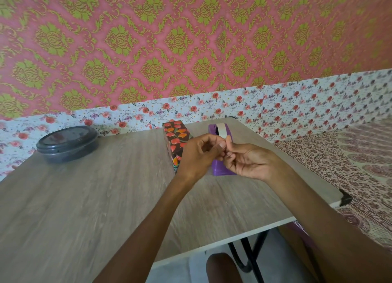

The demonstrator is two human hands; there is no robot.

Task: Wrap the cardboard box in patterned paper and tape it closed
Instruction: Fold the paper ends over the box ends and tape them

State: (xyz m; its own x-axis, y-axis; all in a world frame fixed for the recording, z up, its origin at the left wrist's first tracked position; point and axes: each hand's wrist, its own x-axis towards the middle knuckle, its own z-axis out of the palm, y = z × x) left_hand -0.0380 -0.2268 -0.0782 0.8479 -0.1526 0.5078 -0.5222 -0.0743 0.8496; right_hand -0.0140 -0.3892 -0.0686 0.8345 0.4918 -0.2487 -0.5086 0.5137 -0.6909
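Box: the cardboard box (177, 138) is lying on the table (84, 198) just beyond my left hand (197, 153), beside the purple tape dispenser (218, 171).
Done so far: the patterned paper (180, 133), dark with red and orange leaves, is covering every face I am seeing, so I am judging the wrapping itself as finished.
Left to do: I am not making out any tape on the paper from here; the near end is hiding behind my hand, so I am guessing the sealing is what remains.
Left fingers: they are curling in and pinching against my right fingers in front of the dispenser, gripping a faint clear tape strip (210, 167) that is hanging below them.
Right hand (249, 160): it is turning palm-up, fingers bent, the thumb (228, 141) standing up and pinching the same strip.
Tape roll (220, 129): it is sitting in the dispenser just behind my fingertips.
Elsewhere: a black round container (67, 143) is resting at the far left of the table, well apart from the box.
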